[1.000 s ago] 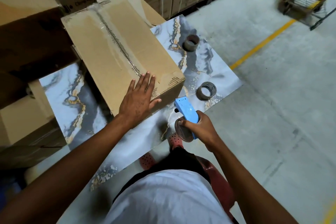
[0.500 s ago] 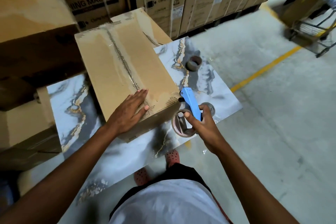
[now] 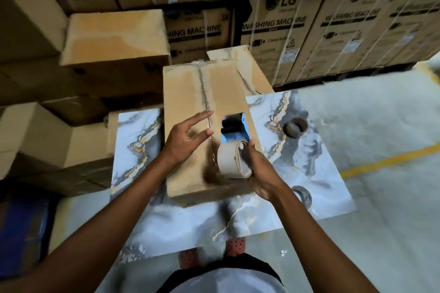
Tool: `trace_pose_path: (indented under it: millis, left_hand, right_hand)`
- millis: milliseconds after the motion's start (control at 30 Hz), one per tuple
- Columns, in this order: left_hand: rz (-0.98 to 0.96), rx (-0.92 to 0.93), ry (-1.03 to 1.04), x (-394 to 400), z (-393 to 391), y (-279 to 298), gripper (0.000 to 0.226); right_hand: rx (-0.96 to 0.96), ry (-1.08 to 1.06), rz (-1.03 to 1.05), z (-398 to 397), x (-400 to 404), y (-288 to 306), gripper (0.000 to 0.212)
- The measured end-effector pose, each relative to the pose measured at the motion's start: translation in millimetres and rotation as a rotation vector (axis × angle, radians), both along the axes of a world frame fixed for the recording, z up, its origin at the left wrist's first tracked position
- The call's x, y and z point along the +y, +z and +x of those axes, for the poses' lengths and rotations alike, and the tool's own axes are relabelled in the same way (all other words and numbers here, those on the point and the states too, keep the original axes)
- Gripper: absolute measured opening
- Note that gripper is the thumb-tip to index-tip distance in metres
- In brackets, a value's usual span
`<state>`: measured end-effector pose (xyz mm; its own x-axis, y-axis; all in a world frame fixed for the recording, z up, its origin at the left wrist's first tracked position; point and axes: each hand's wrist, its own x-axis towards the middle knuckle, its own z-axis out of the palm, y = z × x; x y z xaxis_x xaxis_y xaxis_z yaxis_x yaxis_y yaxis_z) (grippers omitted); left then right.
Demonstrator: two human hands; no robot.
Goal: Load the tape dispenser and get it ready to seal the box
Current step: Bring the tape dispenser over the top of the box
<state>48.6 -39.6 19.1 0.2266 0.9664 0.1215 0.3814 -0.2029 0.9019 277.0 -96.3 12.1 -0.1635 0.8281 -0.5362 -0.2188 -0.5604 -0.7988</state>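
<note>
The blue tape dispenser [image 3: 235,129] carries a tape roll [image 3: 229,162] and hangs over the near end of the cardboard box [image 3: 190,93]. My right hand [image 3: 258,169] grips the dispenser from the right, fingers against the roll's side. My left hand [image 3: 184,140] hovers above the box top just left of the dispenser, fingers spread, holding nothing. A taped seam runs along the middle of the box. The box lies on a marble-patterned tabletop [image 3: 309,154].
A brown tape roll [image 3: 296,127] and a clear tape roll [image 3: 303,196] sit on the table to the right of the box. Stacked cartons [image 3: 112,40] crowd the left and back. Grey floor with a yellow line [image 3: 390,162] lies to the right.
My left hand lifted off the box and opened in the air. My right hand raised the dispenser from beside the box's corner to above the box top. The camera tilted up.
</note>
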Motion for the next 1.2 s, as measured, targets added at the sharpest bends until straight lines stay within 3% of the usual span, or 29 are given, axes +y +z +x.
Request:
trace_pose_path:
  millis: [233, 433, 567, 733, 933, 1033, 1200]
  left_hand:
    - [-0.061, -0.104, 0.119, 25.6, -0.9, 17.3, 0.031]
    - [-0.062, -0.178, 0.176, 37.5, -6.9, 14.6, 0.031]
    - [-0.025, -0.197, 0.183, 44.8, -10.3, 12.9, 0.018]
    - [-0.153, -0.209, 0.18, 51.7, -10.0, 18.4, 0.014]
    - [-0.247, -0.141, 0.206, 62.7, -11.8, 21.9, 0.006]
    - [-0.265, -0.063, 0.194, 67.8, -11.5, 18.3, 0.007]
    - [-0.308, 0.019, 0.123, 80.1, -13.4, 11.2, 0.006]
  right_hand:
    - [0.033, 0.121, 0.017, -22.5, 36.0, 1.7, 0.067]
    - [0.077, 0.108, -0.039, -32.5, 50.6, -8.6, 0.069]
    - [0.109, 0.11, -0.054, -32.2, 59.4, -15.9, 0.071]
    - [0.073, 0.187, -0.015, -26.6, 66.2, -20.0, 0.064]
    - [-0.241, 0.303, 0.182, -19.7, 71.7, -18.7, 0.055]
    - [-0.385, 0.216, 0.357, -13.1, 77.9, -31.9, 0.051]
    - [-0.511, 0.082, 0.488, -8.6, 88.8, -33.9, 0.021]
